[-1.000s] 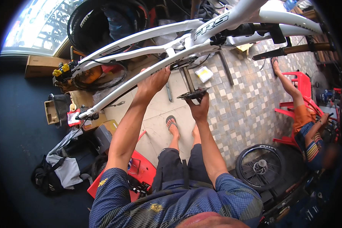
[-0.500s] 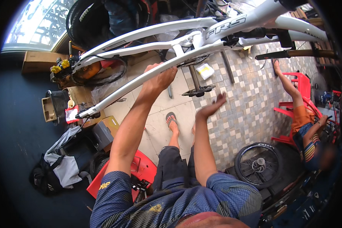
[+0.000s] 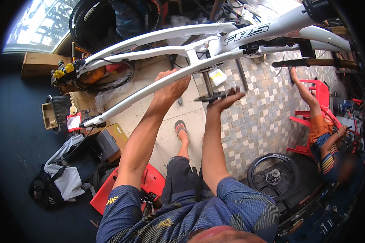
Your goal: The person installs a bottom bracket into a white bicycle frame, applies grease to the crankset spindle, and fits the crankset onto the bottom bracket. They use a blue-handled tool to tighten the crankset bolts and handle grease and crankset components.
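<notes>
A white bicycle frame spans the upper part of the view, held up off the floor. My left hand is closed round its lower rear tube, the fingers partly hidden behind it. Below the frame a metal crank axle sticks out toward me, with a dark crank spider on its near end. My right hand lies with its palm up against that spider, fingers stretched out and not wrapped round it. Part of the spider is covered by the hand.
A white packet hangs or lies beyond the axle. A wheel lies at lower right, near a seated person on a red chair. Cardboard boxes and a red stool stand on the left.
My right hand has moved left and slightly up, from apart to against the crank spider. The spider now looks tilted more edge-on. My left hand stays on the frame.
</notes>
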{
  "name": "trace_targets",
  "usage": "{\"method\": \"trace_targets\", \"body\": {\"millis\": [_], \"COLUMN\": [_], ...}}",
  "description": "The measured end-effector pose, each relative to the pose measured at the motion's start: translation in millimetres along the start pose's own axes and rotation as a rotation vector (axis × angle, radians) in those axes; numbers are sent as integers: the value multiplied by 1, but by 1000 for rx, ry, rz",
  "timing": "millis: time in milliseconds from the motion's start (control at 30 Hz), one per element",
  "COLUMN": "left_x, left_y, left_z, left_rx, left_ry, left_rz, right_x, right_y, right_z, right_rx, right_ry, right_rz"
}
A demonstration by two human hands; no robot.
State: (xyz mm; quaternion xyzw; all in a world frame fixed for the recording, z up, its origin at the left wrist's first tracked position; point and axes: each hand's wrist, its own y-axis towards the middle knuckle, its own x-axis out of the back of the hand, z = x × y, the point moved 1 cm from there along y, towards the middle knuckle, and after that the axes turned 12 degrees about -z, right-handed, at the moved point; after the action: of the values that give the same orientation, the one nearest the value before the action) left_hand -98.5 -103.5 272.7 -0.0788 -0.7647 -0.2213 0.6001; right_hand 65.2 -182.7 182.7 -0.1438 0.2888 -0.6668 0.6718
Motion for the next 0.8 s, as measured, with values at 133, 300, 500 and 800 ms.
{"method": "trace_targets", "body": {"millis": [133, 300, 500, 800], "left_x": [-1, 0, -8, -3], "left_y": [-1, -1, -7, -4], "left_z": [2, -1, 9, 5], "left_rx": [-72, -54, -65, -24], "left_ry": [-29, -4, -30, 23], "left_rz": [-162, -144, -205, -81], "right_x": [25, -12, -2, -57], "right_y": [14, 14, 12, 14], "right_z": [-17, -15, -17, -31], "right_rx": [202, 69, 215, 264], "right_ry": [-194, 7, -136, 20], "right_rz": [33, 28, 6, 35]}}
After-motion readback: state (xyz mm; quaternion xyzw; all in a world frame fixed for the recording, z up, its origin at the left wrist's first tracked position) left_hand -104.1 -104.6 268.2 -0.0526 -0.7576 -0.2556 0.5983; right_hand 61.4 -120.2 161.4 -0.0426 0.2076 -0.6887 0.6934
